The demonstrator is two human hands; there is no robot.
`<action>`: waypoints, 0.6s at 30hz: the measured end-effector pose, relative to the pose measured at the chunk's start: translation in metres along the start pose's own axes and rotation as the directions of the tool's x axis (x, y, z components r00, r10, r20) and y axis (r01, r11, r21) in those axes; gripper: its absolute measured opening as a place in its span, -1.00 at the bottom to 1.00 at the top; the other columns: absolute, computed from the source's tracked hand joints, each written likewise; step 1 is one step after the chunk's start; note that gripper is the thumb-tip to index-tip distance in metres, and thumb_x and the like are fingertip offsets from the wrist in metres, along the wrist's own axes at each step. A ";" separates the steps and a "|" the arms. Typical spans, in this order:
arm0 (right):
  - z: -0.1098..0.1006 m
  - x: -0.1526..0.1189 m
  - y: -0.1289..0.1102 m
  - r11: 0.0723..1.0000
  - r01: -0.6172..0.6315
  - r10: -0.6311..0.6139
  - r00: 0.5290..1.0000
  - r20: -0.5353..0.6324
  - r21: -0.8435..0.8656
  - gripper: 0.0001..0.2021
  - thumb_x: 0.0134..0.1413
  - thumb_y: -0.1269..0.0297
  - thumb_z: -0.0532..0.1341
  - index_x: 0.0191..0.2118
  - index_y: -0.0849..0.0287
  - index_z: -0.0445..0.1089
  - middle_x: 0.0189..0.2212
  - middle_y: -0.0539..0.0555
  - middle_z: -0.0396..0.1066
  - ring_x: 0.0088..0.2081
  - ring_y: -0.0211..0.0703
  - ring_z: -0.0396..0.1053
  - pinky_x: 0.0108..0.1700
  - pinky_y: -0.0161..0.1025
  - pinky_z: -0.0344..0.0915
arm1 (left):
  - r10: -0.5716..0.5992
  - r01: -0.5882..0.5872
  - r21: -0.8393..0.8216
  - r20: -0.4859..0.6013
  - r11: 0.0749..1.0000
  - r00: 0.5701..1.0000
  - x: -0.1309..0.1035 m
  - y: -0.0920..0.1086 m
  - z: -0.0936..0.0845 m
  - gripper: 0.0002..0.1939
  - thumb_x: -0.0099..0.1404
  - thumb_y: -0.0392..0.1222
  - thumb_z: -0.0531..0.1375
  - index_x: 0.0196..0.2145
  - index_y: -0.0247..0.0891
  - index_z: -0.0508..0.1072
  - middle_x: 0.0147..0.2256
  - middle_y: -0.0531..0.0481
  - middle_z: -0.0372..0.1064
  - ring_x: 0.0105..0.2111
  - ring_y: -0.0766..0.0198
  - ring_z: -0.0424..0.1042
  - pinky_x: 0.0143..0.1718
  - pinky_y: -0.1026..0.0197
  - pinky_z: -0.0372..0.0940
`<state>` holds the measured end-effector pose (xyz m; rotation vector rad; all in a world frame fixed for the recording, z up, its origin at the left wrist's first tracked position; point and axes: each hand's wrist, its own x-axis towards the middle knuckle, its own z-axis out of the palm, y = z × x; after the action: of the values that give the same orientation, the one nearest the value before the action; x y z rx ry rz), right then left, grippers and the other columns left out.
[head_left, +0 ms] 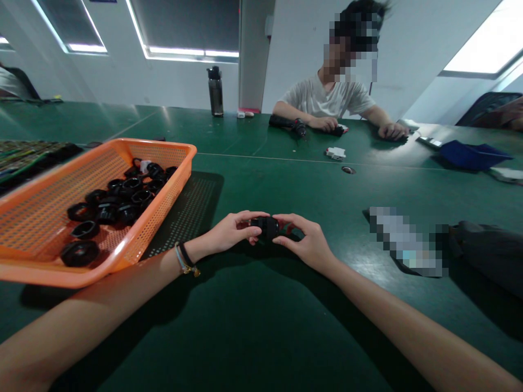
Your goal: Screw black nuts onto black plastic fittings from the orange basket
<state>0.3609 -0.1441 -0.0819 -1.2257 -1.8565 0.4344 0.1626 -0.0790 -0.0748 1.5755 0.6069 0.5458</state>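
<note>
A small black round part (265,226) is held between both my hands just above the green table (261,321). My left hand (231,231) grips its left side with thumb and fingers. From the other side, my right hand (308,239) pinches its right end. To the left stands an orange mesh basket (163,212) holding several similar black ring-shaped parts (118,198).
Across the table sits another person (329,98), both hands on dark tools. Near them lie a small white part (335,153) and a dark water bottle (216,91). A blue tray (472,154) is at far right, a dark bag (486,250) nearer right.
</note>
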 end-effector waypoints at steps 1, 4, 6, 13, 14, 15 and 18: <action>0.000 0.000 0.000 1.000 -0.002 0.002 1.000 0.001 -0.001 -0.69 -0.04 0.16 0.27 -0.13 0.09 0.40 -0.33 0.04 0.49 -0.32 -0.14 0.43 -0.29 -0.19 0.39 | -0.001 0.001 0.007 -0.002 1.000 1.000 0.000 0.000 0.000 -0.54 0.12 -0.18 0.20 -0.01 -0.32 0.36 -0.32 0.02 0.34 -0.50 0.43 0.31 -0.35 0.27 0.29; 0.000 0.000 0.000 1.000 -0.004 0.004 1.000 0.004 -0.008 -0.69 -0.03 0.16 0.26 -0.12 0.10 0.40 -0.34 0.04 0.49 -0.33 -0.14 0.43 -0.31 -0.21 0.38 | -0.005 0.005 0.017 -0.003 1.000 1.000 -0.001 0.001 0.000 -0.55 0.13 -0.19 0.19 0.00 -0.31 0.36 -0.32 0.01 0.34 -0.49 0.42 0.31 -0.34 0.27 0.30; 0.000 0.000 0.000 1.000 -0.006 0.006 1.000 0.006 -0.011 -0.70 -0.02 0.16 0.25 -0.13 0.10 0.40 -0.34 0.04 0.49 -0.34 -0.15 0.43 -0.31 -0.22 0.38 | -0.010 0.010 0.017 0.000 1.000 1.000 -0.001 0.001 0.000 -0.55 0.13 -0.19 0.19 0.00 -0.31 0.35 -0.31 0.01 0.34 -0.49 0.42 0.32 -0.34 0.27 0.30; 0.000 -0.001 0.002 1.000 -0.012 0.012 1.000 0.004 -0.006 -0.68 -0.04 0.16 0.27 -0.13 0.13 0.41 -0.35 0.05 0.49 -0.35 -0.16 0.42 -0.30 -0.21 0.38 | 0.001 -0.001 0.016 0.000 1.000 1.000 -0.001 0.001 0.001 -0.57 0.13 -0.20 0.19 -0.02 -0.32 0.36 -0.32 0.03 0.33 -0.49 0.43 0.32 -0.37 0.29 0.29; 0.000 -0.001 0.002 1.000 -0.017 0.017 1.000 0.006 -0.005 -0.69 -0.03 0.16 0.26 -0.13 0.12 0.41 -0.35 0.04 0.49 -0.35 -0.16 0.42 -0.31 -0.21 0.38 | 0.001 -0.001 0.016 0.000 1.000 1.000 -0.001 0.001 0.001 -0.57 0.13 -0.20 0.19 -0.02 -0.31 0.36 -0.32 0.03 0.32 -0.50 0.43 0.32 -0.37 0.29 0.29; 0.000 0.000 0.002 1.000 -0.021 0.021 1.000 0.008 -0.004 -0.69 -0.03 0.16 0.26 -0.13 0.11 0.41 -0.35 0.04 0.49 -0.35 -0.16 0.42 -0.31 -0.21 0.38 | 0.000 0.000 0.017 -0.001 1.000 1.000 -0.001 0.002 0.001 -0.58 0.13 -0.20 0.18 -0.03 -0.31 0.36 -0.32 0.03 0.32 -0.50 0.43 0.32 -0.38 0.30 0.29; 0.000 0.000 0.001 1.000 -0.015 0.015 1.000 0.011 -0.004 -0.70 -0.03 0.16 0.26 -0.13 0.12 0.41 -0.35 0.04 0.49 -0.35 -0.16 0.42 -0.31 -0.21 0.38 | -0.006 0.006 0.020 -0.005 1.000 1.000 -0.001 0.002 0.001 -0.58 0.13 -0.20 0.19 -0.03 -0.30 0.36 -0.31 0.03 0.32 -0.49 0.43 0.32 -0.37 0.29 0.29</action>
<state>0.3614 -0.1436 -0.0823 -1.2435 -1.8590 0.4467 0.1628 -0.0805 -0.0728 1.5909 0.6225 0.5408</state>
